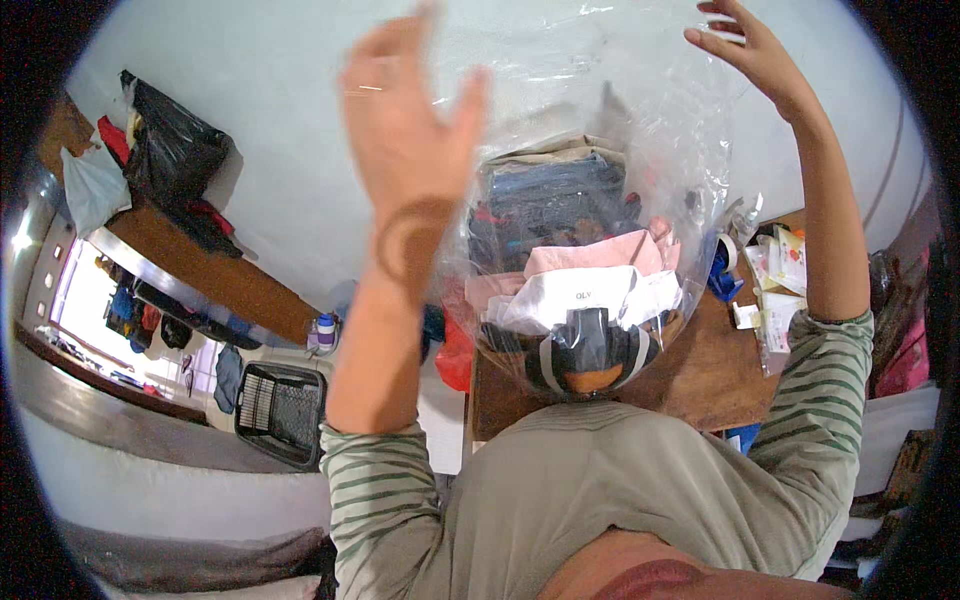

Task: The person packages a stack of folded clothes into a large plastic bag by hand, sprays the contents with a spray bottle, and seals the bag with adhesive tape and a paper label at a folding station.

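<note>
A large clear plastic bag point(700, 170) stands on the wooden table in front of me, its upper part spread up against the wall. Inside is a pile of folded clothes: beige and blue denim pieces at the back, a pink garment point(590, 253), a white garment point(575, 300), and a black piece with grey and orange parts point(588, 355) nearest me. My left hand point(410, 115) is raised at the bag's left side, blurred, thumb apart from the fingers. My right hand point(755, 50) is raised at the bag's upper right, fingers apart and slightly bent; nothing shows between them.
On the table point(700, 385), right of the bag, lie small clear packets point(780, 265) and a tape roll point(727, 252). A red plastic bag point(453, 345) is at its left. Further left are a black basket point(282, 415) and a hanging black bag point(175, 145).
</note>
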Available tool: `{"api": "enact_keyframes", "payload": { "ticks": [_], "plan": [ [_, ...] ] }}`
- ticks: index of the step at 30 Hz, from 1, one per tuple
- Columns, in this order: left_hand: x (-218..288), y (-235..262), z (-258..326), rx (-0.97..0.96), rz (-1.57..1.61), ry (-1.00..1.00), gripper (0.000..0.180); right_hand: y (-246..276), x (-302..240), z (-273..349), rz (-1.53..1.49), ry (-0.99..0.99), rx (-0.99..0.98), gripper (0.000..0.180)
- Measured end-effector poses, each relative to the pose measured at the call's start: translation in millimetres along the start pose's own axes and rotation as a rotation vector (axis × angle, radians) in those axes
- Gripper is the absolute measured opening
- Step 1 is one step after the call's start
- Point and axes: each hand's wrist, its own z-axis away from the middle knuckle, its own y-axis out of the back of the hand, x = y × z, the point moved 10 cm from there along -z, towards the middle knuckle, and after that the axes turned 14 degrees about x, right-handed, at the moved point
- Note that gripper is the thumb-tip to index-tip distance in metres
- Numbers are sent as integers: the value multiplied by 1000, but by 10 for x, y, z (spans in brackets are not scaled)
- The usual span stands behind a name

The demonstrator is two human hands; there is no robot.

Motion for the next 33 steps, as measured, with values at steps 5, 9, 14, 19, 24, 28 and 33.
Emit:
{"api": "enact_keyframes", "payload": {
  "ticks": [5, 9, 14, 19, 24, 28, 33],
  "plan": [
    [-1071, -81, 168, -29, -31, 398, 55, -265, 443, 102, -22, -44, -114, 48],
    [-1597, -294, 469, -214, 129, 693, 33, -344, 567, 141, -77, -64, -166, 40],
    [-1823, -201, 677, -117, 108, 706, 12, -211, 769, 227, -124, -104, -89, 34],
    [-1814, -109, 785, 24, 343, 816, 10, -133, 813, 354, -410, -238, -2, 27],
    [-1832, -108, 838, 38, 579, 899, 8, -143, 942, 382, -512, -200, -69, 8],
    [-1816, -91, 848, 9, 566, 865, 7, -81, 808, 430, -438, -86, -44, 4],
    [-1581, 27, 692, -106, 297, 461, 11, -80, 702, 468, -224, 106, -213, 11]
  ]
}}
